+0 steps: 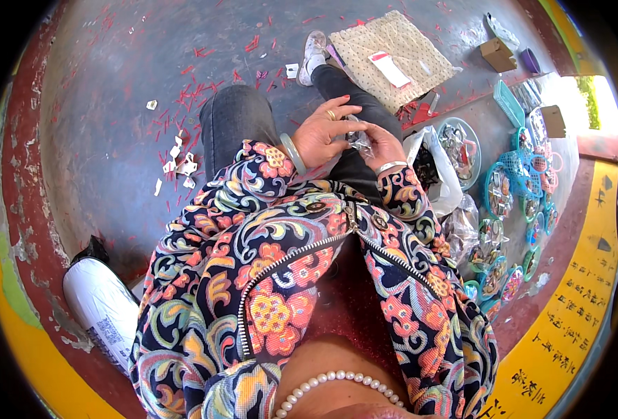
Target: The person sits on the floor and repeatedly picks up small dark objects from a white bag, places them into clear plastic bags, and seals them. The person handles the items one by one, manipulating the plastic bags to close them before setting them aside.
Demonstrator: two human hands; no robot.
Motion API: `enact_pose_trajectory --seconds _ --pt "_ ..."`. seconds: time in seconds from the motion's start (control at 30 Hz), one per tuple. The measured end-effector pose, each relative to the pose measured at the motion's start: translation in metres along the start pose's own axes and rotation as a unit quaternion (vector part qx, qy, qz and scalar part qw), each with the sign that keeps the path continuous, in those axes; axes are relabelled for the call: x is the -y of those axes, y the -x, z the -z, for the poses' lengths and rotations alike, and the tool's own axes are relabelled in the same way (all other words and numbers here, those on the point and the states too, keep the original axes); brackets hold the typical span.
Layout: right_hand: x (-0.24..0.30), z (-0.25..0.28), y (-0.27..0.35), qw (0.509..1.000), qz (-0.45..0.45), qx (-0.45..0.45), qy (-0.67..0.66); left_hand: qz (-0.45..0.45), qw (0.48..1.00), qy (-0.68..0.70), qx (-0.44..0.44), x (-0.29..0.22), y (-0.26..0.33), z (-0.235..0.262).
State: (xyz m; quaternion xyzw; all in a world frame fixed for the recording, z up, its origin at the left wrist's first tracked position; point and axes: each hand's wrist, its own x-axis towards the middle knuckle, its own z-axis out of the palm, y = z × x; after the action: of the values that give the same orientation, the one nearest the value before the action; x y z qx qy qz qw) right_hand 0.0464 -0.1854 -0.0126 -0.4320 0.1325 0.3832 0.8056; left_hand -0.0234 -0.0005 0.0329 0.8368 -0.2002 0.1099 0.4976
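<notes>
Above my lap, both hands meet at a small transparent plastic bag (360, 144) with something greyish in it that is too small to make out. My left hand (321, 133) pinches the bag's left side between thumb and fingers, the upper fingers stretched to the right. From the other side, my right hand (384, 145) grips the bag with bent fingers. A bangle circles each wrist. Just right of my right hand stands a white plastic bag (447, 171), its top gaping over dark contents.
Several small baskets (499, 192) of packed items crowd the right side, beside a round tub (460, 150). Ahead lies a patterned cloth (421, 59) with a white-and-red card. Red strips (183, 105) and white scraps (181, 164) litter the floor. A white sack (99, 307) sits lower left.
</notes>
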Motion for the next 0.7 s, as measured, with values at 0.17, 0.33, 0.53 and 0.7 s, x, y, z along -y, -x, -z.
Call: enact_pose_trajectory --seconds 0.17,0.33,0.53,0.7 --pt "0.003 -0.013 0.01 0.996 -0.064 0.008 0.064 0.039 0.998 0.034 -0.048 0.005 0.004 -0.002" --pt "0.007 -0.023 0.014 0.99 0.049 -0.025 0.133 0.278 0.87 0.38 -0.143 0.015 0.001 -0.007" --pt "0.009 -0.037 0.02 0.97 0.152 0.019 0.189 0.335 0.824 0.446 -0.103 0.011 0.0 0.0" --pt "0.009 -0.048 0.026 0.966 0.175 0.012 0.188 0.336 0.831 0.435 -0.085 0.011 0.001 -0.004"
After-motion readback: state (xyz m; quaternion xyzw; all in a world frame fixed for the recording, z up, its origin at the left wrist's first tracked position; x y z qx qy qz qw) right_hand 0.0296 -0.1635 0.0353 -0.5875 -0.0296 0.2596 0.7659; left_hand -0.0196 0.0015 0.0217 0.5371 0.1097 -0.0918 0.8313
